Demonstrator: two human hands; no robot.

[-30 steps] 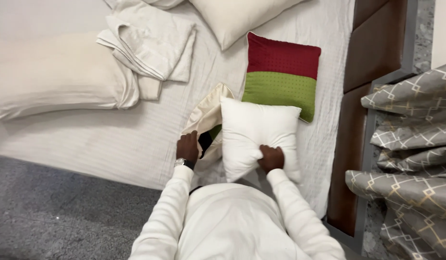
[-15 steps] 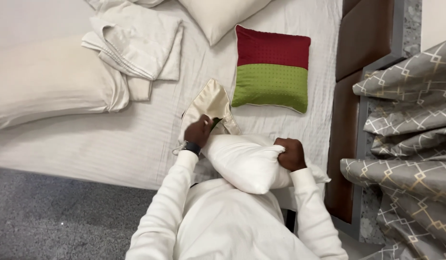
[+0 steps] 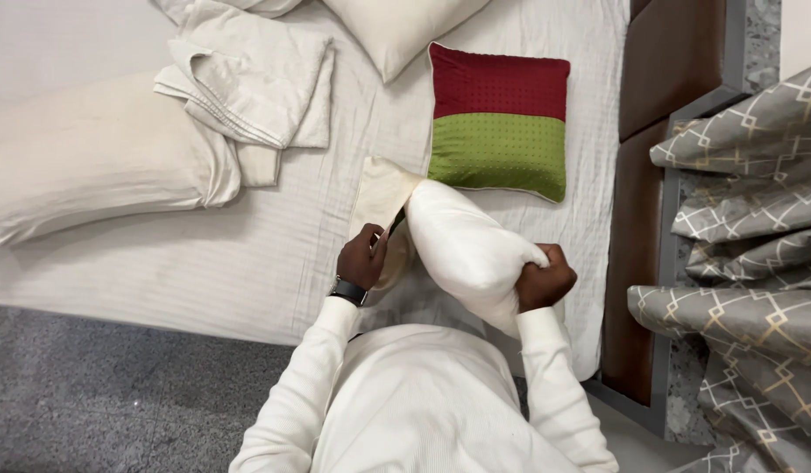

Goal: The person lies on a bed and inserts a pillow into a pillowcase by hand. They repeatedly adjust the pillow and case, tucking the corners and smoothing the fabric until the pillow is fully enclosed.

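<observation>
Right hand [image 3: 545,278] fingers curled tight, bunching one end of the white pillow insert [image 3: 465,250]. Left hand [image 3: 363,256] fingers pinched together on the open edge of the cream pillowcase [image 3: 381,194]. The insert sits between both hands, just above the bed edge, its far end pushed against the mouth of the pillowcase, which lies flat on the white ribbed bedsheet [image 3: 247,254]. One black wristwatch [image 3: 347,291] on the left wrist, white long sleeves.

Just beyond the insert: one square cushion [image 3: 498,120], top half maroon, bottom half green, dotted texture, pale piping, no label visible. Counts: one large cream pillow [image 3: 90,171] at far left, one more cream pillow [image 3: 396,31] at top, one folded stack of cream linen [image 3: 247,83] between them. Dark brown headboard [image 3: 668,131] on the right, grey patterned curtain [image 3: 756,228] beside it, grey carpet [image 3: 99,394] below.
</observation>
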